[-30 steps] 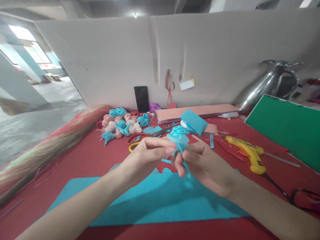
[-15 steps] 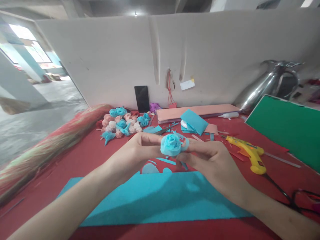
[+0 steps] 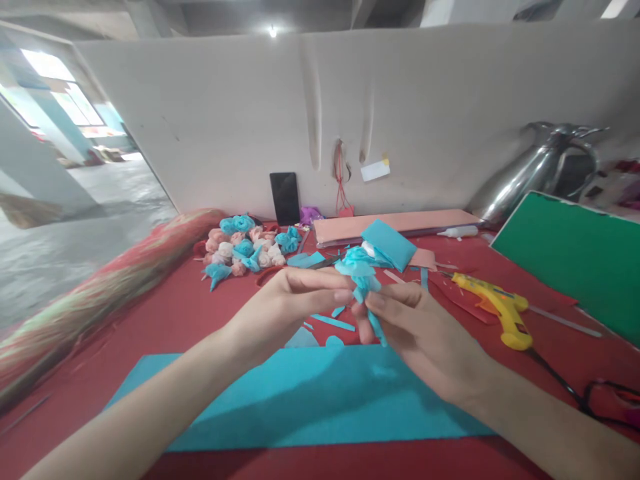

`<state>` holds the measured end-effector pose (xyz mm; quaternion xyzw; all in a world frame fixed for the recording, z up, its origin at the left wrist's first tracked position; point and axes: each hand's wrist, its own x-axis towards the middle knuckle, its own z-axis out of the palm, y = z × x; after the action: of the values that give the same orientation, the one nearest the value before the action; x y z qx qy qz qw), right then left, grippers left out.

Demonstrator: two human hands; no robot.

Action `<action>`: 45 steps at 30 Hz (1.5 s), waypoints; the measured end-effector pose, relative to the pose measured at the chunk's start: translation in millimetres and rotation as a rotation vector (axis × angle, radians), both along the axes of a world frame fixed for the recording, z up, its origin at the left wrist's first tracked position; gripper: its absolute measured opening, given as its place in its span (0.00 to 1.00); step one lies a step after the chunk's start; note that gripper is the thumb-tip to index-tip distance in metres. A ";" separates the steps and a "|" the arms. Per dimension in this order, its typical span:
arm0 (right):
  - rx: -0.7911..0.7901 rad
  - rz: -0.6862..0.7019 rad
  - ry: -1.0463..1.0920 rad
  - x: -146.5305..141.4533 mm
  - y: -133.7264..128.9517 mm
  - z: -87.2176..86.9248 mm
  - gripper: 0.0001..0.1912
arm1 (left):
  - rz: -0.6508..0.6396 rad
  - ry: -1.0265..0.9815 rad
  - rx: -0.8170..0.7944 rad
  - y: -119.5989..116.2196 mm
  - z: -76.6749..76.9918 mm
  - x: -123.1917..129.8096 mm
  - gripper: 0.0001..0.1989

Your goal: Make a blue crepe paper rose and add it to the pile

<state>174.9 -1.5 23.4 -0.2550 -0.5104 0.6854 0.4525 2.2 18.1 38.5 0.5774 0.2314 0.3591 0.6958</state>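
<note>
A blue paper flower point(image 3: 361, 268) is held between both hands above the red table, its bloom tilted away and its twisted lower end pointing down toward me. My left hand point(image 3: 295, 297) pinches it from the left, just under the petals. From the right, my right hand point(image 3: 420, 320) grips the lower end between thumb and fingers. Below the hands lies a large blue sheet point(image 3: 300, 407), with small blue scraps point(image 3: 334, 323) beyond its far edge.
Blue, pink and white paper flowers point(image 3: 245, 250) are heaped at the back left. A yellow glue gun point(image 3: 500, 303) lies right, near a green board point(image 3: 575, 253) and a metal jug point(image 3: 525, 173). Folded blue paper point(image 3: 393, 245) and a black phone point(image 3: 285, 199) are at the back.
The flower has tipped from facing me to pointing away, and its lower end now shows. Both hands have shifted their hold on it.
</note>
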 end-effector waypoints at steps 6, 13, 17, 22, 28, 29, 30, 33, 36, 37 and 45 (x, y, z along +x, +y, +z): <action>-0.078 0.146 0.107 -4.4 -4.5 1.7 0.12 | -0.089 -0.142 -0.029 -2.6 -9.0 8.6 0.09; -0.099 0.204 0.130 -5.1 -7.0 0.7 0.12 | -0.101 -0.171 -0.096 -6.9 -8.1 11.7 0.09; -0.126 0.202 0.132 -5.0 -7.2 1.2 0.13 | -0.087 -0.152 -0.093 -8.7 -6.9 12.6 0.09; -0.152 0.203 0.133 -5.5 -7.5 0.9 0.13 | -0.032 -0.134 -0.107 -11.2 -7.0 13.8 0.10; -0.172 0.198 0.104 -5.5 -7.3 1.0 0.13 | -0.027 -0.114 -0.155 -12.1 -6.6 14.5 0.10; -0.171 0.200 0.101 -5.9 -6.9 0.9 0.13 | -0.027 -0.109 -0.156 -12.2 -6.3 14.6 0.10; -0.169 0.196 0.102 -6.3 -6.6 0.6 0.13 | -0.023 -0.109 -0.154 -12.4 -6.1 14.7 0.10; -0.120 0.136 0.096 -7.8 -6.6 -1.2 0.13 | 0.041 -0.139 -0.119 -13.9 -6.2 15.0 0.09; 0.024 0.004 -0.004 -7.8 -9.2 -2.1 0.13 | 0.141 -0.160 -0.065 -16.2 -8.6 15.1 0.06; 0.077 -0.049 -0.059 -7.4 -10.6 -1.5 0.13 | 0.160 -0.155 -0.052 -16.8 -9.7 14.9 0.05; 0.286 -0.234 -0.281 -5.2 -16.3 8.2 0.11 | 0.204 -0.079 -0.024 -14.8 -11.2 12.9 0.06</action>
<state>169.7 -17.8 31.6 -0.3385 -0.6275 0.5066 0.4848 15.1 3.3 27.2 0.5280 0.2658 0.4476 0.6709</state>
